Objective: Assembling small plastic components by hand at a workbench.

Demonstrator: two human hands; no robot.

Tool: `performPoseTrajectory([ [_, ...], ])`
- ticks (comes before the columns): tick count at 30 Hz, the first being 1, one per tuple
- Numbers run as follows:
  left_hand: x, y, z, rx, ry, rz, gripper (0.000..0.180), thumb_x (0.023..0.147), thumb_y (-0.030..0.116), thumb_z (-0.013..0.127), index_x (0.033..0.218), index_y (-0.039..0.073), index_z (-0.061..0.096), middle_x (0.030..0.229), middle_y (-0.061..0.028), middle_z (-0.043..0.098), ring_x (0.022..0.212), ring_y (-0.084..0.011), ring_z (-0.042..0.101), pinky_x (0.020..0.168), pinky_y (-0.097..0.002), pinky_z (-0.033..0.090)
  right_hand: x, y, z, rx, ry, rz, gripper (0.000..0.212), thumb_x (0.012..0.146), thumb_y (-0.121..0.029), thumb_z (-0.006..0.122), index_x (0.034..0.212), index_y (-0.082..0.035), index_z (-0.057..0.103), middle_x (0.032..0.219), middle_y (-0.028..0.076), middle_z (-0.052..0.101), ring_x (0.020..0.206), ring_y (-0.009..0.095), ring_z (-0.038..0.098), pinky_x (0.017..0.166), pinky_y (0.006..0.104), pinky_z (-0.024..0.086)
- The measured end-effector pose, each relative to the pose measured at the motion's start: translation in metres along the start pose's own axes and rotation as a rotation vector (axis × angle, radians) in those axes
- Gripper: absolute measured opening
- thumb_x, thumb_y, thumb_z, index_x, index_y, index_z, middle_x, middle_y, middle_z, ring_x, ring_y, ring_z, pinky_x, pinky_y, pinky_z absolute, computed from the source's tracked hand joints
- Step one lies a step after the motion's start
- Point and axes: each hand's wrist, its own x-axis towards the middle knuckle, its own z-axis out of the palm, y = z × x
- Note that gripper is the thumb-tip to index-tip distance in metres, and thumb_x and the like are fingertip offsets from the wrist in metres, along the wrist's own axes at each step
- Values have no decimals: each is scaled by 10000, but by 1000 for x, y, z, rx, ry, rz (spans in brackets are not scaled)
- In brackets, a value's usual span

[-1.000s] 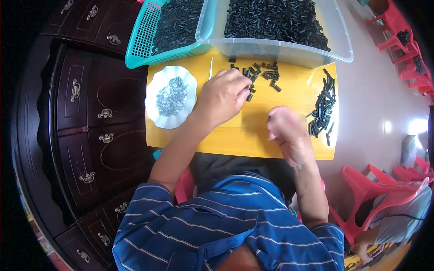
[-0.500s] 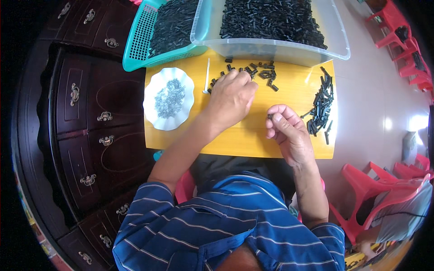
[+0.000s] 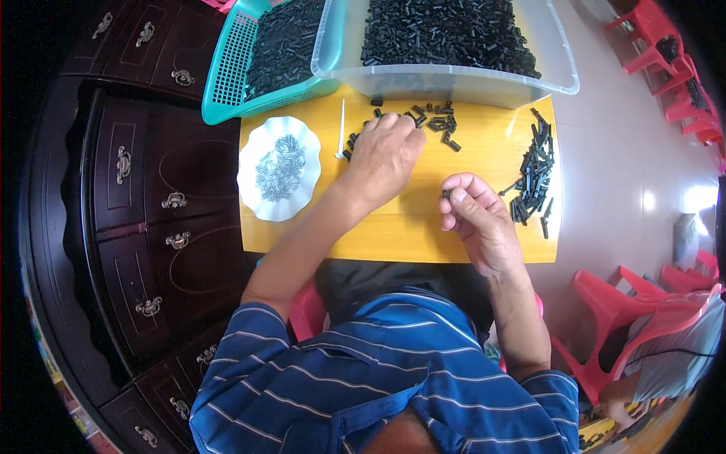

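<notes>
My left hand [image 3: 384, 157] is over a loose group of short black tubes [image 3: 443, 125] on the yellow table. Its fingers curl downward close together, and their tips are hidden, so what they hold cannot be made out. My right hand [image 3: 488, 223] is raised above the table's near right part, with thumb and fingers pinching a small dark tube [image 3: 447, 194]. Beside that hand lies a pile of longer black tube pieces [image 3: 535, 175]. A white scalloped dish [image 3: 251, 198] with small clear pieces sits left of my left forearm.
A thin white stick [image 3: 342, 129] lies between dish and tubes. At the back, a green basket [image 3: 227, 76] and a clear plastic bin [image 3: 446, 79] hold many black tubes. Dark drawers [image 3: 128, 181] stand at left. Pink stools [image 3: 631, 318] and another person's arm [image 3: 620, 412] are at right.
My left hand has shifted slightly to the left over the loose tubes. My right hand keeps its pinch on the small tube. The whole view has moved a little.
</notes>
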Motion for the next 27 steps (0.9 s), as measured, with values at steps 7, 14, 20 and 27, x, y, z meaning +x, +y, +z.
performPoseTrajectory([
  [7,-1,8,-25,-378,109,-231,105,868,47,680,964,34,640,912,-124,654,897,-327,638,782,-406,513,0,0,0,7,9,7,141,1025,-161,602,1114,-61,645,897,-3,660,727,49,589,676,171,483],
  [14,-21,26,-45,-1068,143,-527,143,987,-4,594,1113,-42,651,1027,-64,686,882,-93,657,811,-238,535,1,2,-1,-4,-2,8,147,1025,-150,598,1131,-57,639,910,4,670,734,50,597,684,176,498],
  [20,-36,32,-45,-1323,70,-549,156,981,-17,596,1128,-31,648,1020,-49,672,940,-100,646,838,-235,521,1,4,0,-10,-16,7,161,1020,-146,606,1147,-51,630,935,18,685,758,57,605,708,187,512],
  [27,-32,47,-45,-1336,168,-541,148,959,-29,612,1092,-16,675,984,-41,687,926,-95,649,831,-236,517,1,5,-1,-14,-15,13,160,1018,-144,609,1149,-55,631,942,20,692,764,60,607,718,194,514],
])
